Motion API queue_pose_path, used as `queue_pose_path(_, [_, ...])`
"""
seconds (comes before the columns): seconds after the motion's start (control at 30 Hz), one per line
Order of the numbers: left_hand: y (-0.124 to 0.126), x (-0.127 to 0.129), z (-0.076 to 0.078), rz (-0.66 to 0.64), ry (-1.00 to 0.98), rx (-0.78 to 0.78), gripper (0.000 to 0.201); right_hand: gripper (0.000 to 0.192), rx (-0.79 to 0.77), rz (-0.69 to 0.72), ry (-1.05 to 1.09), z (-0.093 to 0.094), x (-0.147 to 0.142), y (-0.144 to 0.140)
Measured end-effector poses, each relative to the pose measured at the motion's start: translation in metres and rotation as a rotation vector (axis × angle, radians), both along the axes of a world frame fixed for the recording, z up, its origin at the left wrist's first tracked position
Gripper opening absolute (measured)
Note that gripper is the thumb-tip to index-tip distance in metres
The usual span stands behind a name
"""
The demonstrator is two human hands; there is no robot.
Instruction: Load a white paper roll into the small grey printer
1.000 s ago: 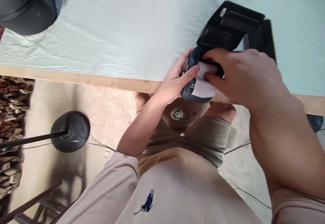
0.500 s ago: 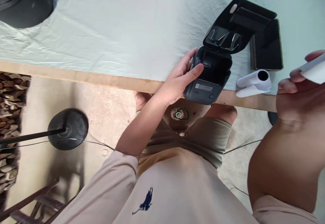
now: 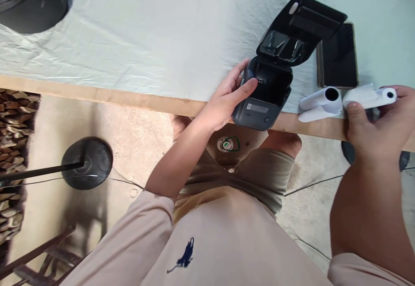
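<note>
My left hand (image 3: 231, 93) grips the left side of a black portable label printer (image 3: 256, 113), its thumb over the rim of the paper bay. The printer's lid (image 3: 301, 27) is swung up, and the bay inside looks dark, with no roll showing. On the right, my right hand (image 3: 376, 124) holds a thin white paper roll (image 3: 366, 96) by its ends, with a loose flap of paper at the top. Between the printer and that hand, a thicker white paper roll (image 3: 319, 100) with a wide dark core lies at the table edge, its tail partly unrolled.
A black phone (image 3: 339, 57) lies behind the rolls on the pale cloth (image 3: 145, 39). A dark rounded object (image 3: 32, 5) stands at the far left. Below the wooden table edge (image 3: 129, 98) are a round black stand base (image 3: 87, 163), cables and stacked firewood (image 3: 14, 156).
My right hand has come left and down with the thin paper roll, beside the thicker one. My left hand keeps its grip on the printer, which stays almost in place.
</note>
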State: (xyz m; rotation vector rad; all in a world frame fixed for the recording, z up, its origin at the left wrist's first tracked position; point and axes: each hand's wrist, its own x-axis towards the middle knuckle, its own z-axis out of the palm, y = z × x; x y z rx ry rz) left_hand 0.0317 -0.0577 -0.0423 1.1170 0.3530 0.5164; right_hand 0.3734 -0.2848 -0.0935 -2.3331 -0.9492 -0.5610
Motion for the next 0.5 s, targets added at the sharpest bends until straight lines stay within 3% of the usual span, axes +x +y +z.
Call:
queue_pose_path(0.1, [0.001,0.0,0.0,0.001,0.007,0.0,0.078,0.096,0.243,0.23,-0.113,0.013,-0.032,-0.003])
queue_pose_path(0.17, [0.002,0.0,0.0,0.004,0.019,0.001,0.08,0.071,0.36,0.319,-0.157,0.025,-0.064,0.005])
queue_pose_path(0.23, [0.002,0.0,0.0,0.005,0.027,0.003,0.083,0.07,0.342,0.374,-0.12,0.031,-0.096,0.02])
queue_pose_path(0.33, [0.001,-0.001,-0.001,0.01,0.028,-0.003,0.087,0.064,0.129,0.297,-0.12,0.028,-0.129,0.045])
queue_pose_path(0.43, [-0.001,-0.001,0.0,0.017,0.028,-0.001,0.087,0.049,0.065,0.236,-0.088,0.018,-0.136,0.059])
queue_pose_path(0.5, [-0.001,-0.001,0.001,0.016,0.031,0.014,0.085,0.059,0.12,0.265,-0.044,0.011,-0.13,0.063])
